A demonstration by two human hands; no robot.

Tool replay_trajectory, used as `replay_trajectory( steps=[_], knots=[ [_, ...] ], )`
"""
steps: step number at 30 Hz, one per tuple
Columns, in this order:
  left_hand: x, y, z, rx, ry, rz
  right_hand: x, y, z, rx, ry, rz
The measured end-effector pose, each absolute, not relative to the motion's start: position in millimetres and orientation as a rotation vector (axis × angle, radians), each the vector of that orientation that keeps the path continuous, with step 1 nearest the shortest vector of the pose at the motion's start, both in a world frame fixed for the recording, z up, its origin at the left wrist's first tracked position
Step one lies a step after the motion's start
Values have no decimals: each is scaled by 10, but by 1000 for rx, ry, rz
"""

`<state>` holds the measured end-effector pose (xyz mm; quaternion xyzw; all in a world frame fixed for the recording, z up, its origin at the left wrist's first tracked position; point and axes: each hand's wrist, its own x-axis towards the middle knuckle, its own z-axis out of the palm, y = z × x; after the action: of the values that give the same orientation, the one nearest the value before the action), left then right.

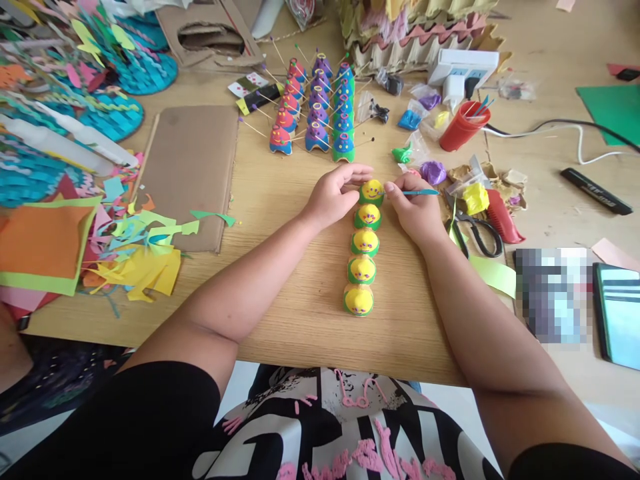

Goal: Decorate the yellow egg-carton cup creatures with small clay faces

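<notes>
A row of egg-carton bumps (364, 243), covered in yellow and green clay with small purple faces, runs lengthwise in front of me. My left hand (336, 193) is beside the far bump, fingers stretched behind it and thumb at its left side; whether it presses on the bump I cannot tell. In my right hand (414, 207) a thin blue modelling tool (420, 193) is pinched, its tip close to the far bump's face.
Beyond my hands stand three finished-looking clay rows (318, 113) with pins sticking out. Cardboard (193, 173) and paper scraps (145, 267) lie left. To the right are scissors (477, 233), a red cup (463, 127), purple clay (433, 173), a black marker (596, 191) and a phone (617, 313).
</notes>
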<state>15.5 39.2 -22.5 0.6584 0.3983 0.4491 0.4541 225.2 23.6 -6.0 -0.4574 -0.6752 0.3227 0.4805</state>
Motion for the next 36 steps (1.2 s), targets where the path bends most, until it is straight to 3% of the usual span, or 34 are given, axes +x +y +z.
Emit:
replay_trajectory(
  steps=[19,36],
  knots=[
    [174,353,-164,1627,1033,1082,2261,255,-67,-1137,-1541,785],
    [173,327,-124,1652,1063,1090,2298,291,-103,-1055,-1217,1005]
  ],
)
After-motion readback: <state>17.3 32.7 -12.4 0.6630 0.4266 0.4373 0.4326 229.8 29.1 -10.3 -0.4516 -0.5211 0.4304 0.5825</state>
